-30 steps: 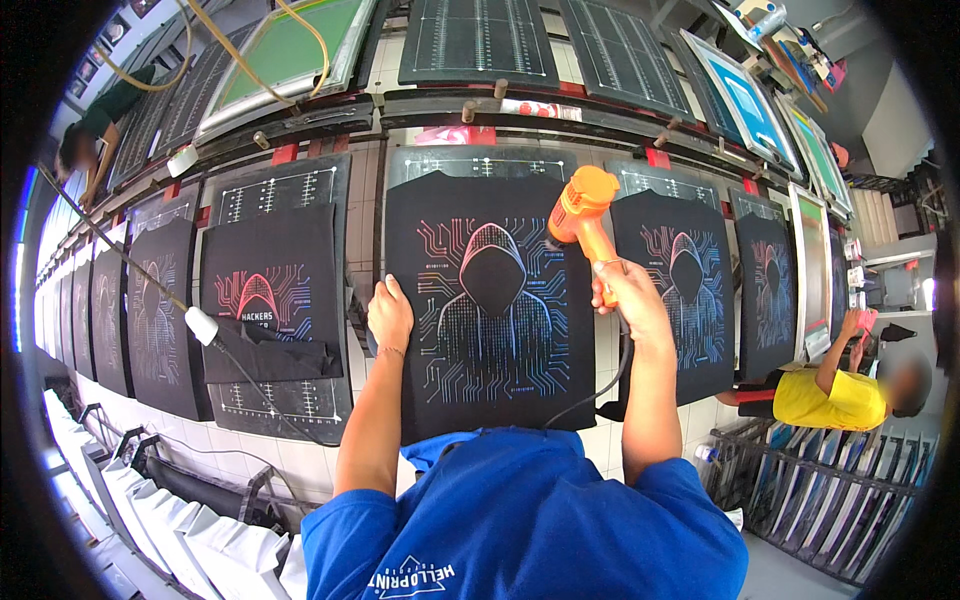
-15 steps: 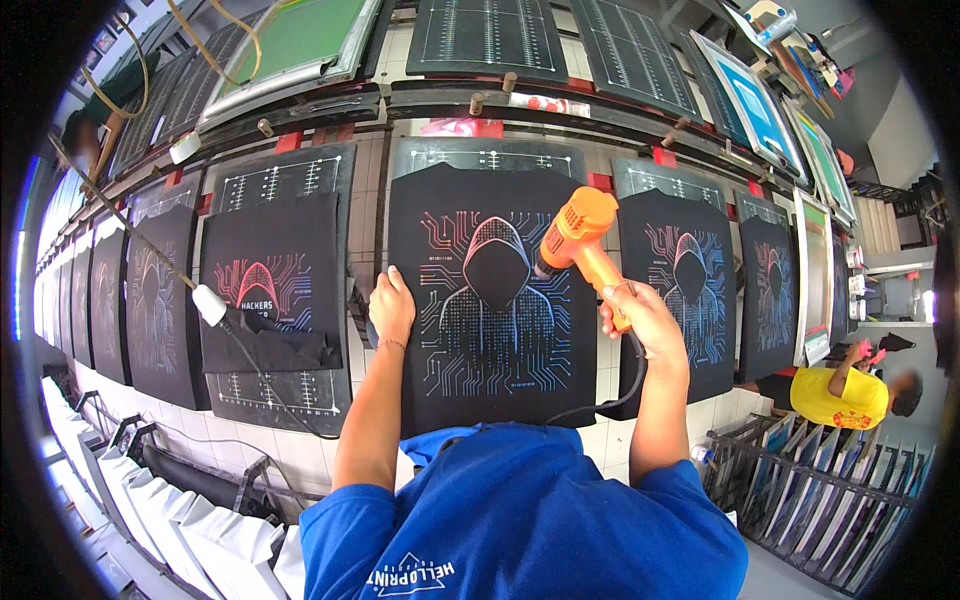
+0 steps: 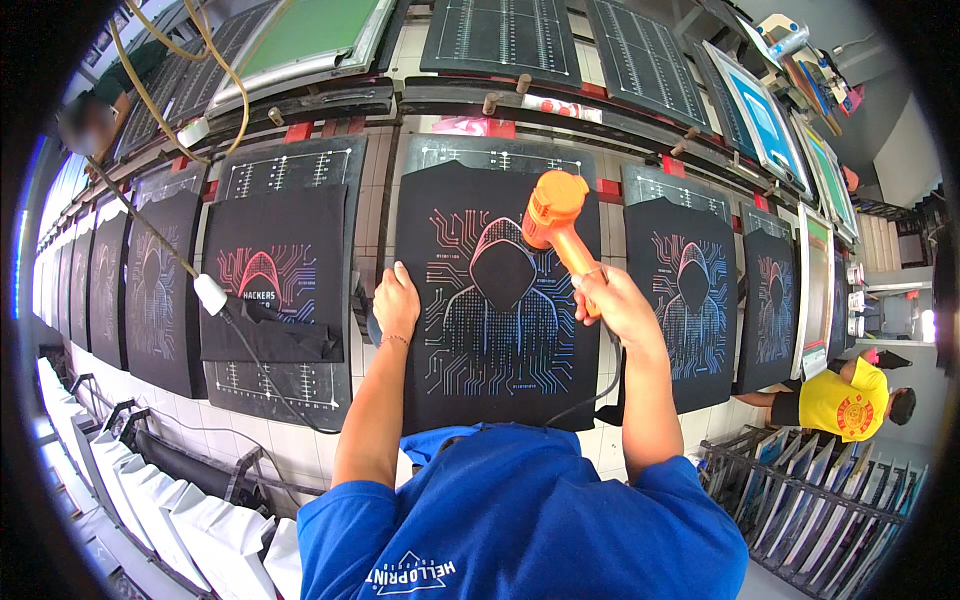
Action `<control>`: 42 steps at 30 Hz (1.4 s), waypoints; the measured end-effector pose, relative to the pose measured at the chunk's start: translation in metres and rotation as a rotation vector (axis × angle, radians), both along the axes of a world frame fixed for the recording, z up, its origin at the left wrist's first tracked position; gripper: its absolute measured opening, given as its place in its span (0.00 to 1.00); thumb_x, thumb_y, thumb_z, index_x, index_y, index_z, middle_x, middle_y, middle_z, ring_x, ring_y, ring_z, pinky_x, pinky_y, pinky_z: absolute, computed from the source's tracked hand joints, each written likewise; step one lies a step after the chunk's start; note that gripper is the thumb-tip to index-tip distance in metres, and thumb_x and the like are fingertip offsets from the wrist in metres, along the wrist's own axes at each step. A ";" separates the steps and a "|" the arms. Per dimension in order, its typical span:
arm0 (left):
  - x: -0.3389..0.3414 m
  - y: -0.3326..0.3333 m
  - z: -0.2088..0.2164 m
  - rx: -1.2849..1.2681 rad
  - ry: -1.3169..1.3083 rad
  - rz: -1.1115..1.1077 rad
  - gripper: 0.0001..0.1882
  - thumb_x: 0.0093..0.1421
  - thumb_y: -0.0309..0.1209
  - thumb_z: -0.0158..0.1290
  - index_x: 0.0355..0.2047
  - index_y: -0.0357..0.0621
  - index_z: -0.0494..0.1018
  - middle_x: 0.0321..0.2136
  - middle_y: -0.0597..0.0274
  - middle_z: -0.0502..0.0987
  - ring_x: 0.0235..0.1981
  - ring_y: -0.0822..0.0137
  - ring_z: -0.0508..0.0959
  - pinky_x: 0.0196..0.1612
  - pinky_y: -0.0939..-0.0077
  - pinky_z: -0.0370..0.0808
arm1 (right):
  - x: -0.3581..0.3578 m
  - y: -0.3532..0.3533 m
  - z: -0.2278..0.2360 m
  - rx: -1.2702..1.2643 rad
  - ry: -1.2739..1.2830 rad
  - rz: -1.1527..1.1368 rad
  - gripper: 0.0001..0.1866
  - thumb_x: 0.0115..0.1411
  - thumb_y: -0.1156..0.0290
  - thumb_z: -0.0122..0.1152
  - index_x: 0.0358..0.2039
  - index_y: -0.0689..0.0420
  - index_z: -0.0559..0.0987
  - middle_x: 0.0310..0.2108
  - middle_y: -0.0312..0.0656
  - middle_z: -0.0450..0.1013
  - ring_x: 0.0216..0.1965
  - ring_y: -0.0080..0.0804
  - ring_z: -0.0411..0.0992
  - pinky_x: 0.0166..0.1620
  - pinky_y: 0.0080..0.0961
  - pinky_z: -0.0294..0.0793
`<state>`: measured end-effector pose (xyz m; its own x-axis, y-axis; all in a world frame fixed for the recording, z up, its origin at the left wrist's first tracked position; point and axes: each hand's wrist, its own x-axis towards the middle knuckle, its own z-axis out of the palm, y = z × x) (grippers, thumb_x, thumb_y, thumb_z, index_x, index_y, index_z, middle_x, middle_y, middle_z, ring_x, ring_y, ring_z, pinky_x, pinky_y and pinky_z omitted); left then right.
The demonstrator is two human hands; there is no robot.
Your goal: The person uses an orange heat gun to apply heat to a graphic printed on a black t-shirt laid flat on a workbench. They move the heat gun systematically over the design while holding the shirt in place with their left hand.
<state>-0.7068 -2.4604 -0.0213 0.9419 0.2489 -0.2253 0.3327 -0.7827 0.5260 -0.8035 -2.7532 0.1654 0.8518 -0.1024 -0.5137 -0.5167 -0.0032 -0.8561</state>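
A black T-shirt (image 3: 420, 375) lies stretched on a flat printing board (image 3: 570, 157) in front of me, printed with a hooded figure and circuit lines in red to blue. My right hand (image 3: 618, 300) is closed round the handle of an orange heat gun (image 3: 556, 208). Its nozzle hangs over the upper right of the printed hood, seemingly apart from the cloth. A dark cord runs from the handle down past the shirt's lower right corner. At the shirt's left edge my left hand (image 3: 396, 305) is closed, its fingers curled over the side of the board.
Left of me lies a partly folded black shirt (image 3: 275, 235) on its board; a white cord connector (image 3: 210, 294) hangs before it. More printed shirts (image 3: 690, 290) flank both sides. Behind run boards and frames (image 3: 300, 45). A person in yellow (image 3: 845, 400) stands right, near a rack (image 3: 800, 490).
My right hand has brought the heat gun left and slightly up, from the print's right side to the hood. My left hand stays at the edge. The person in yellow has turned.
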 end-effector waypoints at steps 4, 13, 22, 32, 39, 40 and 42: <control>0.000 -0.001 0.003 -0.013 0.009 0.006 0.27 0.68 0.48 0.33 0.35 0.36 0.72 0.35 0.38 0.78 0.38 0.36 0.76 0.43 0.48 0.72 | 0.022 0.002 -0.011 0.010 -0.057 -0.030 0.14 0.61 0.59 0.58 0.34 0.58 0.73 0.22 0.32 0.70 0.21 0.19 0.71 0.23 0.17 0.70; -0.001 -0.003 0.006 -0.027 0.019 0.007 0.27 0.68 0.47 0.33 0.36 0.36 0.73 0.35 0.36 0.77 0.39 0.36 0.75 0.44 0.47 0.71 | 0.017 -0.008 -0.015 -0.078 -0.075 -0.185 0.14 0.62 0.60 0.58 0.33 0.58 0.73 0.22 0.33 0.70 0.20 0.20 0.70 0.23 0.16 0.69; 0.000 -0.003 0.003 -0.016 0.011 -0.018 0.27 0.69 0.47 0.33 0.36 0.36 0.72 0.34 0.37 0.78 0.39 0.36 0.76 0.44 0.47 0.72 | -0.033 -0.008 -0.003 -0.046 0.002 -0.187 0.13 0.61 0.61 0.59 0.35 0.59 0.73 0.22 0.33 0.70 0.20 0.20 0.70 0.22 0.17 0.70; -0.001 -0.003 0.006 -0.011 0.012 -0.011 0.27 0.69 0.48 0.32 0.37 0.36 0.72 0.36 0.37 0.77 0.40 0.37 0.76 0.44 0.47 0.72 | -0.049 0.000 0.002 0.076 0.024 -0.130 0.14 0.61 0.61 0.58 0.36 0.60 0.72 0.23 0.35 0.71 0.20 0.21 0.71 0.23 0.18 0.70; -0.001 -0.003 0.006 -0.030 0.047 -0.009 0.28 0.69 0.48 0.32 0.41 0.36 0.74 0.39 0.37 0.77 0.42 0.37 0.75 0.47 0.48 0.70 | -0.062 -0.010 -0.002 -0.042 0.050 -0.260 0.13 0.62 0.63 0.57 0.37 0.60 0.72 0.23 0.34 0.70 0.20 0.21 0.70 0.23 0.18 0.69; 0.000 -0.003 0.006 -0.029 0.047 -0.009 0.28 0.69 0.48 0.32 0.40 0.35 0.74 0.38 0.37 0.77 0.42 0.36 0.75 0.46 0.48 0.70 | -0.063 -0.018 -0.001 -0.011 0.078 -0.293 0.13 0.62 0.63 0.57 0.38 0.60 0.72 0.22 0.34 0.70 0.20 0.21 0.70 0.23 0.18 0.69; 0.000 -0.003 0.005 -0.025 0.046 -0.009 0.28 0.69 0.47 0.32 0.40 0.35 0.74 0.38 0.37 0.77 0.41 0.36 0.75 0.46 0.47 0.70 | -0.065 -0.020 0.002 0.015 0.058 -0.300 0.12 0.63 0.64 0.57 0.38 0.60 0.72 0.23 0.34 0.70 0.21 0.22 0.70 0.23 0.18 0.69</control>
<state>-0.7069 -2.4633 -0.0164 0.9328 0.2340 -0.2741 0.3496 -0.7728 0.5297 -0.8682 -2.7733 0.1671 0.7538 -0.3372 -0.5640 -0.5406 0.1699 -0.8240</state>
